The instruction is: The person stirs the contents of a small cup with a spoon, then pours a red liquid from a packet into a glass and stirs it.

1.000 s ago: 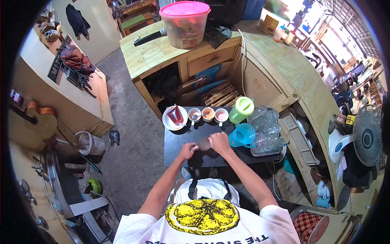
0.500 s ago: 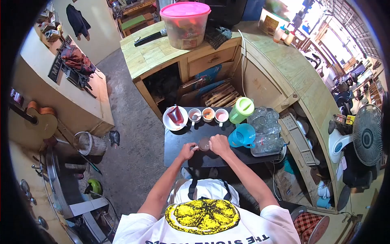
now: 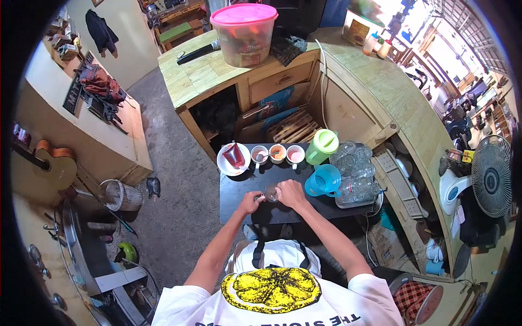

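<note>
A small glass [image 3: 271, 192] was held upright on the table [image 3: 239, 190], between both hands. The right hand [image 3: 290, 194] was wrapped against its side, closer in. The left hand [image 3: 251, 202] was pinched at its near-left edge.

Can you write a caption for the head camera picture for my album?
Both hands, left hand and right hand, hold a small glass on a black table.

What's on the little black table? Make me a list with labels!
table: small black table
left hand: left hand touching a clear glass
right hand: right hand around the same glass
back row: white plate with a red packet, three small cups
right side: green jug, blue jug, tray of glasses
</note>
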The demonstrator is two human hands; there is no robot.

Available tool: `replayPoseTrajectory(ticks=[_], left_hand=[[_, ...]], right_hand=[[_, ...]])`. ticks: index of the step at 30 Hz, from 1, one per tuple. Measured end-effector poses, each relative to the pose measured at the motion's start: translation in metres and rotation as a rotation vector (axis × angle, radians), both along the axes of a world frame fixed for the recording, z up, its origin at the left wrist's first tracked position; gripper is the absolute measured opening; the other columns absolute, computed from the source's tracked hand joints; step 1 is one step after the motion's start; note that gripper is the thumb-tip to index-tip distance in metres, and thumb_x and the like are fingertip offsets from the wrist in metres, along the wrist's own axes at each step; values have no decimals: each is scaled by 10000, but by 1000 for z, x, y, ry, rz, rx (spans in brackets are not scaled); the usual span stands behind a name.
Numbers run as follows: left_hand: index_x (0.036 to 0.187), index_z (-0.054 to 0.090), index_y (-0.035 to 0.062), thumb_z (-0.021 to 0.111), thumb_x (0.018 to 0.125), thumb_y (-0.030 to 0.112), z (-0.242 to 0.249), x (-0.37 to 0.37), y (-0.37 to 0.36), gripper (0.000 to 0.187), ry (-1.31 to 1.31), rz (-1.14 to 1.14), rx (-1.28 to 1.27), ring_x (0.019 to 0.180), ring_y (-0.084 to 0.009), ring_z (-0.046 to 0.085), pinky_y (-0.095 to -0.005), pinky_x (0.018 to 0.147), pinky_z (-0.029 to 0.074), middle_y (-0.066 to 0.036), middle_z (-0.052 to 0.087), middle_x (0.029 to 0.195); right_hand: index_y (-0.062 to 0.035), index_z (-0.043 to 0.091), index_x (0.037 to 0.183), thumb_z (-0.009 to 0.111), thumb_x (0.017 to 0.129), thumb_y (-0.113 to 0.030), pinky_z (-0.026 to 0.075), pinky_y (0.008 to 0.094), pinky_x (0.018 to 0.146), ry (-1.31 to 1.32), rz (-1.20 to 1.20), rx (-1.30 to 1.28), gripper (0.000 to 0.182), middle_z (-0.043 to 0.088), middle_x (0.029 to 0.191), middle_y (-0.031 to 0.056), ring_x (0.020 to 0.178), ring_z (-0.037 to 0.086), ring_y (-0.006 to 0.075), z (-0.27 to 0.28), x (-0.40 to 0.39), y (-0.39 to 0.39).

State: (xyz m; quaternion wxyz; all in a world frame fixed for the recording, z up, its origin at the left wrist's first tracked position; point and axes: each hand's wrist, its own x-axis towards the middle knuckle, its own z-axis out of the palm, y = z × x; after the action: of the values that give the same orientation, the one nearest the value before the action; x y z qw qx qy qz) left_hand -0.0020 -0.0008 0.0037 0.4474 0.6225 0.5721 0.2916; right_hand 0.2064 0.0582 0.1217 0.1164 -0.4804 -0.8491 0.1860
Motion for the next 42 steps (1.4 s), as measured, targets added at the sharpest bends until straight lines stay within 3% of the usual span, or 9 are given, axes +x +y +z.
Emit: replayPoseTrajectory(ticks=[9,15,21,24,27,33,36,42], left_hand=[[966,702,15,633,898,172,-4,0,0,185,4,9,-8,910,-364,685,-423,832,514,-183,716,921],[974,705,14,632,896,168,1,0,1,187,9,-1,-59,923,-348,690,-416,856,512,-183,718,931],[970,708,11,625,893,152,0,-1,1,180,4,-5,-29,924,-343,692,-415,857,514,-180,722,935],[970,710,12,624,892,149,4,0,0,180,16,-1,-23,920,-341,693,-414,853,515,-178,723,932],[971,710,11,626,890,150,-1,-1,0,181,5,8,-36,917,-340,695,-412,850,516,-180,723,931],[977,710,14,632,887,151,-5,0,0,182,9,16,-30,921,-345,696,-419,845,516,-188,719,937],[979,711,17,634,887,153,-5,-1,-1,182,15,10,-14,930,-352,694,-422,843,515,-192,717,940],[989,712,19,642,887,164,-6,-1,-1,191,21,14,-29,942,-368,687,-423,855,515,-199,714,950]], right_hand=[[-23,705,693,637,839,-221,539,485,640,-97,-10,2,255,677,689,190,685,685,372,7,4,2],[-35,719,726,665,829,-246,535,482,632,73,-43,71,241,673,698,196,675,680,364,-1,3,0],[-48,732,750,661,848,-238,531,477,630,-111,36,51,225,675,705,191,675,676,368,-6,7,3],[-31,725,734,669,841,-231,531,471,629,40,-42,7,234,677,700,191,666,679,363,2,2,-5],[-26,723,726,692,816,-239,533,476,637,30,-109,63,233,677,697,194,656,675,374,-4,-3,-4],[-41,720,705,682,830,-243,529,486,622,-110,-18,40,241,678,699,189,665,670,387,0,1,-4],[-35,713,689,672,838,-238,512,480,638,44,-53,-29,256,678,690,181,655,667,366,0,-1,-7],[-46,720,702,675,829,-254,447,466,772,-110,-29,173,248,668,664,170,645,647,345,-6,4,2]])
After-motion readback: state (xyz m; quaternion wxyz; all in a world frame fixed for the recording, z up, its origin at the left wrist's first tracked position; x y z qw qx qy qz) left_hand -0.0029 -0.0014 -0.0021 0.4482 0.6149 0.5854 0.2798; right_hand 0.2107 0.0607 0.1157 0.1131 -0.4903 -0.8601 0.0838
